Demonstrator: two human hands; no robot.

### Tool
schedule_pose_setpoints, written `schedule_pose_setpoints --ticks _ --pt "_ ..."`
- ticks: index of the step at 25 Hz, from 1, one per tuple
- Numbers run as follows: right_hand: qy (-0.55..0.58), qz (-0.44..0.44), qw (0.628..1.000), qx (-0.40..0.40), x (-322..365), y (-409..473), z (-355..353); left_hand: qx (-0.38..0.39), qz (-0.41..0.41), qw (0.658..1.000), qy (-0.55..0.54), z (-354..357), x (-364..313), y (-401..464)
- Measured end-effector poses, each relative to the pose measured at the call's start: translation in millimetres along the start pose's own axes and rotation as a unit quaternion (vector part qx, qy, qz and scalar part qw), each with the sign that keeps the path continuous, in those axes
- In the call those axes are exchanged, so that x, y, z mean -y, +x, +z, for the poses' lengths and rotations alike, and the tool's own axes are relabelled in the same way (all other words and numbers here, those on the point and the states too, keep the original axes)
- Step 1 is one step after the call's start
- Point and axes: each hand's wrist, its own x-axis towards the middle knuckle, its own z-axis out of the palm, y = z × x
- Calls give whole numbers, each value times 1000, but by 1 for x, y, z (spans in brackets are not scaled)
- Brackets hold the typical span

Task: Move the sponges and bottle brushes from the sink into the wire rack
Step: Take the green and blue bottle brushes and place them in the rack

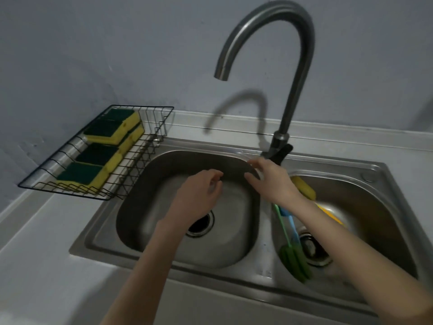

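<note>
Hovering mid-frame over the sink (375, 171), the left hand (199, 195) and right hand (271, 181) are loosely open, empty. Sponges (103, 146) fill the wire rack (140, 160) upper left; bottle brushes (289, 235) and a yellow sponge (304, 187) wait in the right basin.

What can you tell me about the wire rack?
The wire rack is a shallow black tray of thin metal rods with low sides. It sits on the counter left of the sink, its right end resting on the sink's rim. Green-topped yellow sponges fill its left half; the right half is bare.
</note>
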Motion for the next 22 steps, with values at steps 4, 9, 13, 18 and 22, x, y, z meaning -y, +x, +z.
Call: schedule_pose_setpoints --ticks 4,9,13,18,22 --pt "3 30 999 -11 -47 -18 -27 47 15 999 -9 50 -39 0" --pt "-4 68 998 -11 -91 -31 -44 119 32 992 5 99 -70 4" --pt "2 121 993 18 -124 -32 -37 181 22 982 39 132 -84 10" --pt "17 161 983 83 -154 -35 -11 271 -44 960 51 171 -87 7" --pt "53 188 977 90 -165 -37 11 319 -115 940 42 188 -89 5"
